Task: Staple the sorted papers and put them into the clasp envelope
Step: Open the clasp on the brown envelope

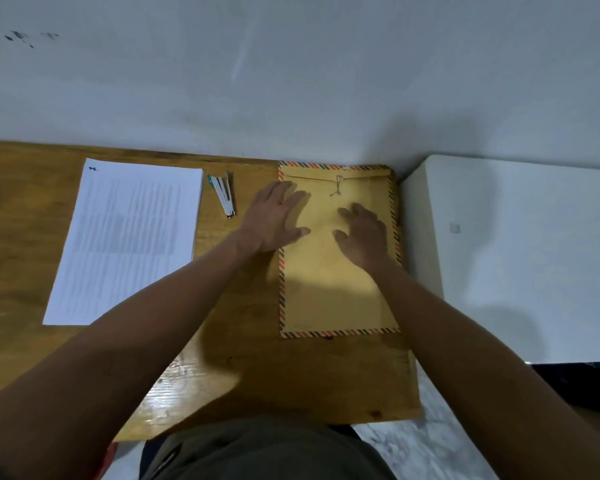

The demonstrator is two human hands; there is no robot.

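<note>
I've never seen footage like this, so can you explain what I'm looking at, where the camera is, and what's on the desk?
There is no machine here: one camera sits on a person's head and looks down at their own two bare arms. On the wooden desk lie a stack of papers, a small stapler beside it, and a brown clasp envelope with a striped border. The left hand rests flat on the envelope's left edge; the right hand hovers or rests on it with fingers spread. Neither hand holds anything.

You're at a plain room's desk: a wooden table (32,216) against a bare white wall (291,64), marble-patterned floor (430,445) below.
</note>
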